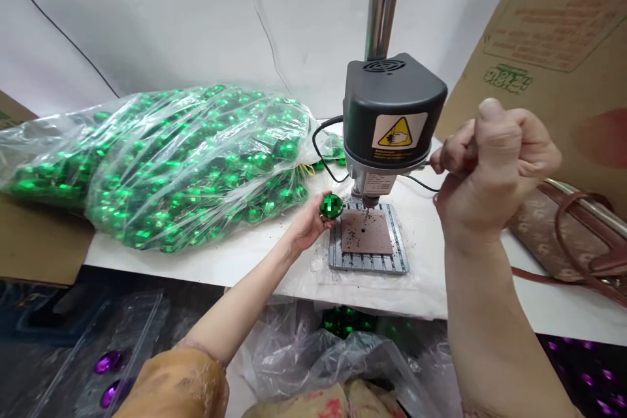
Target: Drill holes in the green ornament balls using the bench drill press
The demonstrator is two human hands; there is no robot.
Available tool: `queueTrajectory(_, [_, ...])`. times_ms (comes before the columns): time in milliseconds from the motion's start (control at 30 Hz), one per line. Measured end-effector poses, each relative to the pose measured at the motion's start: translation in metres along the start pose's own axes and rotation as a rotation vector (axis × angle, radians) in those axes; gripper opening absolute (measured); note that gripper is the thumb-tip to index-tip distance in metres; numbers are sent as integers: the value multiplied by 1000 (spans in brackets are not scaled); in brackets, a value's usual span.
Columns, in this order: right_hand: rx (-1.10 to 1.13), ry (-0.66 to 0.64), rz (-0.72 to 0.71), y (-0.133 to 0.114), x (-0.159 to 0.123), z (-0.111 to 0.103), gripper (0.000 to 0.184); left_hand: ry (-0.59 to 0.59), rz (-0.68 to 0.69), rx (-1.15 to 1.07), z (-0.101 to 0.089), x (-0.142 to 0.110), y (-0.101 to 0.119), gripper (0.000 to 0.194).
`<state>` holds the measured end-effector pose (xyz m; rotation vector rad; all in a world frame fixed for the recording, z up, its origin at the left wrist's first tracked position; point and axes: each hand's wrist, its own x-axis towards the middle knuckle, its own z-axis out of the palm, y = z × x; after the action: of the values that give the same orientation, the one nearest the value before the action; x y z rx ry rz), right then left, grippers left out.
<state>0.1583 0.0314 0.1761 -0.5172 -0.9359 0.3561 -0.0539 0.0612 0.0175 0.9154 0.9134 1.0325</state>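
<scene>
In my left hand (313,222) is a shiny green faceted ball (332,206), pinched just left of the drill press base. My right hand (494,163) is closed round the feed lever at the right side of the drill press (394,98), though most of the lever is hidden in my fist. Below the drill chuck (371,200) a square brown board (367,235) lies on the slotted metal base (368,266). Dark shavings are scattered over the board, which has a small hole in it.
A big clear bag (196,170) of green faceted balls fills the left of the white table (392,294). At the right are a cardboard box (553,65) and a brown handbag (543,241). Purple balls (108,362) lie lower left; clear plastic (304,359) hangs below the table edge.
</scene>
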Motion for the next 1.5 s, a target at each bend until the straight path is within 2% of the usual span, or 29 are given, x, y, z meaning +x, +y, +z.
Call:
queueTrajectory(133, [-14,-20,1,1,1,-1,42,-67,110,248,11,-10,-8,69])
queueTrajectory(233, [-19,-35,-18,4,1,-4,43,-92,200,305,15,-5,-19,71])
queueTrajectory(500, [-66,-34,-17,7,0,-6,48,-125,224,455,19,10,-34,67])
queueTrajectory(700, [-64,-40,-27,5,-1,-5,50,-90,249,608,26,11,-37,67])
queueTrajectory(867, [-56,-43,-33,6,-1,-6,48,-14,426,804,38,2,-40,59])
queueTrajectory(933, [-57,-44,-26,6,-1,-7,48,-25,443,776,41,0,-44,58])
queueTrajectory(1067, [-75,-56,-30,6,-2,-8,47,-59,382,661,41,0,-54,60])
queueTrajectory(1333, [-40,-30,-112,9,-19,-15,48,-55,394,653,39,4,-58,60])
queueTrajectory(1500, [16,-76,-182,13,-26,-20,48,-60,410,664,40,2,-57,58])
